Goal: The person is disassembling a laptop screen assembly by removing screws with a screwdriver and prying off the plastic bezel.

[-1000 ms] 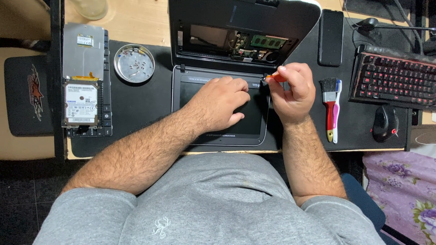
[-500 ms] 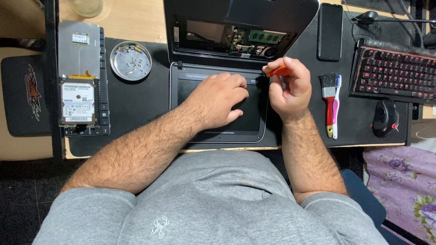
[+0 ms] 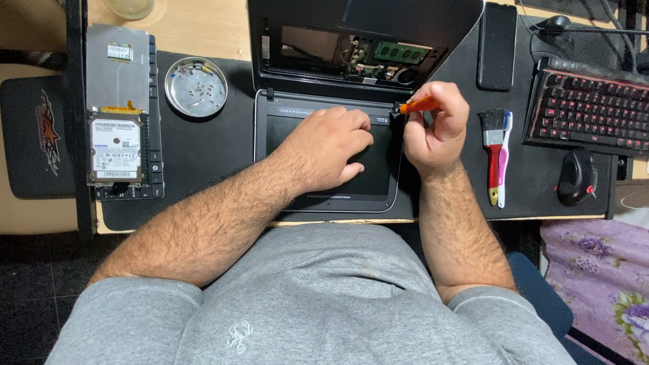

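An opened laptop (image 3: 324,162) is laid on a black mat (image 3: 203,162) on the counter (image 3: 196,27), with its inner boards exposed along the far edge. The left hand (image 3: 328,149) is pressed flat on the laptop's dark panel, fingers spread and closed on nothing. The right hand (image 3: 436,128) is held at the laptop's right edge, its grip clamped on an orange-handled screwdriver (image 3: 418,105), whose tip is pointed at the laptop's right hinge corner. Left of the laptop a round metal dish (image 3: 196,86) with small screws is seen, and further left a hard drive (image 3: 115,149). Right of the laptop a red-handled brush (image 3: 495,152), a black mouse (image 3: 576,177) and a keyboard (image 3: 585,111) are placed.
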